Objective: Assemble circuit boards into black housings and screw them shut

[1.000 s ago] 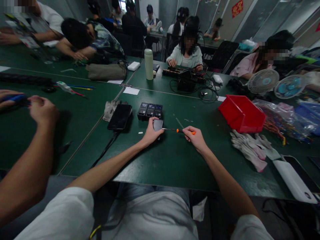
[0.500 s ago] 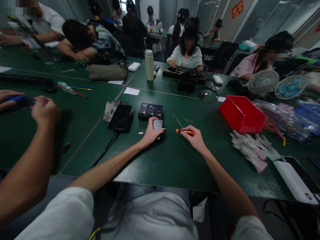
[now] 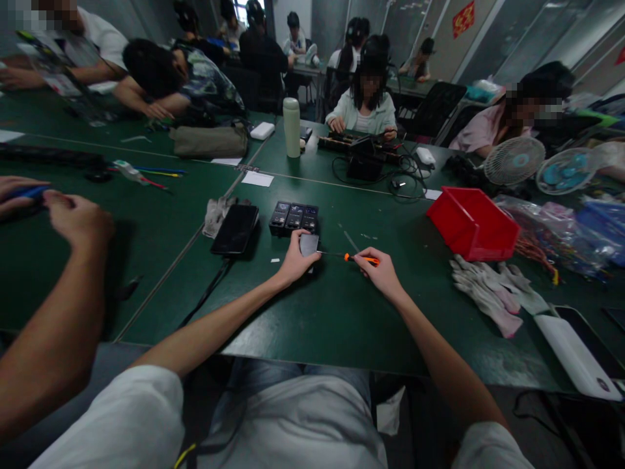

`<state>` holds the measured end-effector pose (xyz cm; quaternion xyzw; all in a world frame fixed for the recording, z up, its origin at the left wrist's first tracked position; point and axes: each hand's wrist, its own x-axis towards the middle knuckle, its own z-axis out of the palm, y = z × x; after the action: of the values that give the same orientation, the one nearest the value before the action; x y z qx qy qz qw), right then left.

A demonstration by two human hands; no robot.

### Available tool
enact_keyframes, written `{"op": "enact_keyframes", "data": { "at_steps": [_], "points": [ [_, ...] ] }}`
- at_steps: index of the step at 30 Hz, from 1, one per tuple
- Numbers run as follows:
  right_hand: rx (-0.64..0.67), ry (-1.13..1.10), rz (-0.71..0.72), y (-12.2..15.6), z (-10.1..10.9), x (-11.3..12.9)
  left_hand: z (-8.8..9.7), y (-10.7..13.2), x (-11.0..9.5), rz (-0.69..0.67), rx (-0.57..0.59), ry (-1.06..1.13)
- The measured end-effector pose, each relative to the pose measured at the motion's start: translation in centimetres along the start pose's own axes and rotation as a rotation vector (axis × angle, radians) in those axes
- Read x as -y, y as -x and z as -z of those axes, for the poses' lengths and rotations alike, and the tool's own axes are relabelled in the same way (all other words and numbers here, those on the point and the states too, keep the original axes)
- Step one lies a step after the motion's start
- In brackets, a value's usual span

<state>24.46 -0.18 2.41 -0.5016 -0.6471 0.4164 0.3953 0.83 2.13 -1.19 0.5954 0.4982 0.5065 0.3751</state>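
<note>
My left hand (image 3: 295,259) grips a small grey block (image 3: 309,244), thumb along its near side and fingers behind it. In my right hand (image 3: 379,268) is a screwdriver (image 3: 362,259) with an orange and black handle. Its thin shaft points left, and the tip meets the block's right side by my left thumb. Just beyond the block stands a black case (image 3: 293,218) with three similar sections side by side. A small white scrap (image 3: 275,260) lies left of my left hand.
A phone (image 3: 235,229) on a cable rests at left, beside grey gloves (image 3: 215,215). On the right are a red bin (image 3: 472,225), work gloves (image 3: 488,293) and a white power bank (image 3: 576,355). A co-worker's hands (image 3: 78,218) hold something blue at far left.
My hands and the screwdriver have barely moved; the handle is turned slightly in my right fingers. At far left, the co-worker's nearer hand has shifted a little leftward.
</note>
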Motion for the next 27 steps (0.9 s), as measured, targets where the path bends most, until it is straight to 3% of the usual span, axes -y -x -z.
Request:
{"op": "enact_keyframes", "data": {
  "at_steps": [10,27],
  "points": [
    [-0.035,0.049,0.052,0.02,-0.05,-0.05,0.02,0.16,-0.43,0.022,0.013,0.008],
    [-0.030,0.003,0.002,0.21,-0.48,-0.14,0.04,0.00,-0.38,0.031,0.010,-0.012]
  ]
}}
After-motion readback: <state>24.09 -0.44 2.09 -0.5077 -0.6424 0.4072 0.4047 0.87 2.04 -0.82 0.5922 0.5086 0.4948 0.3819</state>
